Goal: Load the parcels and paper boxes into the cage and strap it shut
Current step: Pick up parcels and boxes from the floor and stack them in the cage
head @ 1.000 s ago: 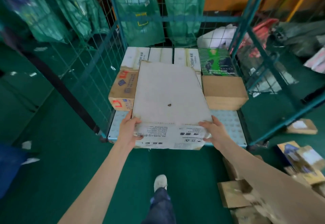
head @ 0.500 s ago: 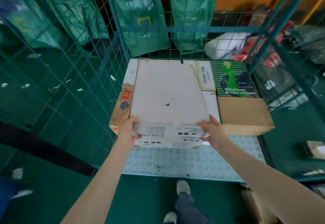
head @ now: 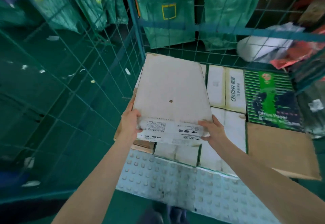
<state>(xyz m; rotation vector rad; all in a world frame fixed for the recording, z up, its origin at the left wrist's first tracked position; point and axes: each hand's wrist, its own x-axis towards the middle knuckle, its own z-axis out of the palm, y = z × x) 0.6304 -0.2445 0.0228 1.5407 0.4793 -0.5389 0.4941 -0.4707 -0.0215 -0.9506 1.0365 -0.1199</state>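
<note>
I hold a large white paper box point(head: 171, 97) over the left side of the green wire cage point(head: 133, 30). My left hand point(head: 130, 125) grips its near left corner and my right hand point(head: 213, 130) grips its near right corner. Under it lie white paper boxes point(head: 226, 90) and a brown carton whose edge point(head: 140, 144) shows below my left hand. A green office paper box point(head: 270, 99) and a plain brown box point(head: 281, 150) sit at the cage's right.
The cage floor is a studded white plate point(head: 158, 176), bare at the front. Green mail sacks point(head: 165, 12) hang behind the back mesh. A white bag point(head: 263, 46) and red parcels point(head: 288, 60) lie outside at the right. Green mesh wall point(head: 70, 83) stands on the left.
I have stepped closer and carried the white box deeper into the cage, toward the back left, above the boxes lying there. Both hands keep the same grip.
</note>
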